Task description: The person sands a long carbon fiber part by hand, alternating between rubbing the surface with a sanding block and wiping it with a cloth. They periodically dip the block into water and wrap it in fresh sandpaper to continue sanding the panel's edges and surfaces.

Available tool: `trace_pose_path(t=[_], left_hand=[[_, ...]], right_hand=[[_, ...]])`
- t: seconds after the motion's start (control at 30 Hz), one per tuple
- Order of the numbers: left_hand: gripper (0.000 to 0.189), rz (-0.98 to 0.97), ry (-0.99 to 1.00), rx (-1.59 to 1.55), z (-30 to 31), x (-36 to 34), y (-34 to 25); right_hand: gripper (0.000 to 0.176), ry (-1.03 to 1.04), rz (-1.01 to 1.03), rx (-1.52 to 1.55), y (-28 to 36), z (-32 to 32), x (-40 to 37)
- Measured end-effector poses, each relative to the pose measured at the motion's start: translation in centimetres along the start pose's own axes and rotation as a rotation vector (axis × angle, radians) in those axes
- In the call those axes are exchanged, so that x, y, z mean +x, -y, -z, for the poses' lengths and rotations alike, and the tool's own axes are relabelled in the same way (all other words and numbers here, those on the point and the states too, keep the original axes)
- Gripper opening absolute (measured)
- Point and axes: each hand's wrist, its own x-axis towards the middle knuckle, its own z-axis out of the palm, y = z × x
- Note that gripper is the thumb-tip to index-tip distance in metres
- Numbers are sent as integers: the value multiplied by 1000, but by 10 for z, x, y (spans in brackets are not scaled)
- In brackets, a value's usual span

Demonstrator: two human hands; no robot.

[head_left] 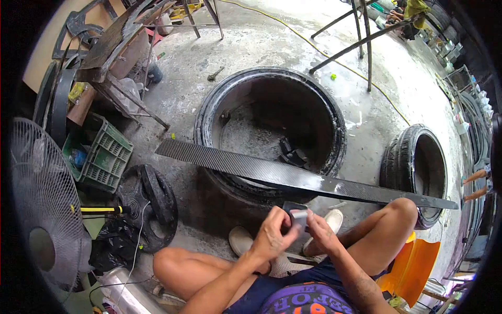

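Close in front of my body, my left hand (273, 234) and my right hand (321, 230) meet at a small grey block (298, 217) with a dark sheet (294, 206) at its far side. Fingers of both hands are bent around it, and part of it is hidden behind them. Just beyond the hands lies a long carbon-fibre strip (246, 168), with a whitish patch near its middle. It rests across a large upright-opening tyre (337, 128), and its right end passes over my right knee toward a second tyre.
Smaller tyres (396, 161) stand at the right, near an orange panel (413, 272). A fan (42, 193), a green crate (107, 159) and a black wheel-like base (164, 196) occupy the left. Metal stand legs (368, 57) and a yellow hose (293, 32) are farther off.
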Motion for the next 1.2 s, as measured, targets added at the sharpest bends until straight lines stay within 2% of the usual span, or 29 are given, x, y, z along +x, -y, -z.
trace_pose_path(t=[0.03, 0.07, 0.13, 0.17, 0.23, 0.27, 0.33, 0.37, 0.43, 0.47, 0.5, 0.57, 0.6, 0.63, 0.7, 0.73, 0.77, 0.83, 0.87, 0.9, 0.97, 1.0, 1.07, 1.2], left_hand=[[19, 8, -18, -31, 4, 2, 2], [18, 67, -50, -96, 7, 3, 2], [18, 191, -82, -245, 10, 3, 9], [21, 189, -73, -190, 11, 4, 8], [32, 163, -38, -145, 7, 2, 0], [32, 164, -40, -136, 5, -1, -1], [47, -59, -107, 121, 2, -5, 0], [47, -55, -103, 133, 4, -9, -6], [53, 178, -106, -23, 11, -14, -19], [54, 140, -167, 11, 19, -17, -20], [48, 187, -180, 30, 32, -20, -36], [45, 180, -196, 153, 53, -29, -47], [38, 308, -248, -76, 53, -33, -57], [38, 307, -254, -65, 49, -36, -58], [32, 289, -324, -399, 36, -43, -50], [30, 291, -307, -346, 29, -48, -35], [40, 343, -300, -385, 22, -53, -32], [61, 318, -298, -634, 1, -60, -17], [66, 239, -337, -586, -15, -64, 2], [57, 196, -345, -631, -27, -66, -1], [47, 208, -328, -409, -30, -66, -3], [47, 207, -329, -406, -28, -66, -8], [40, 366, -245, -403, -16, -65, -22], [37, 360, -184, -351, -6, -61, -35]], right_hand=[[46, -27, -58, 104, -9, 8, -2], [43, -60, -79, 290, 8, -2, -5], [44, -98, -86, 199, 11, -3, -6], [44, -127, -93, 108, 10, -2, -5], [44, -130, -134, 160, 5, -5, -7], [42, -119, -105, 224, 0, -10, -7], [40, -70, -61, 293, -7, -13, -7], [40, -65, -61, 305, -8, -13, -10], [43, -1, 79, 130, -6, -9, -12], [50, -8, 22, 142, 11, -10, -20], [50, -8, 27, 148, 20, -10, -23], [59, -65, 156, 221, 28, -10, -28], [70, -45, 157, 221, 26, -5, -27], [70, -36, 160, 229, 26, -4, -29], [74, -24, 126, 316, 27, -4, -32], [78, 4, 111, 312, 22, 0, -33], [78, 1, 115, 320, 24, -3, -34], [82, -45, 106, 470, 27, -10, -40], [85, -44, 135, 477, 17, -6, -38], [85, -45, 135, 481, 16, -7, -39], [85, -83, 129, 515, 16, -8, -40], [85, -80, 129, 517, 14, -6, -39], [84, -113, 109, 522, 12, -1, -39], [80, -149, 80, 561, 20, -4, -41]])
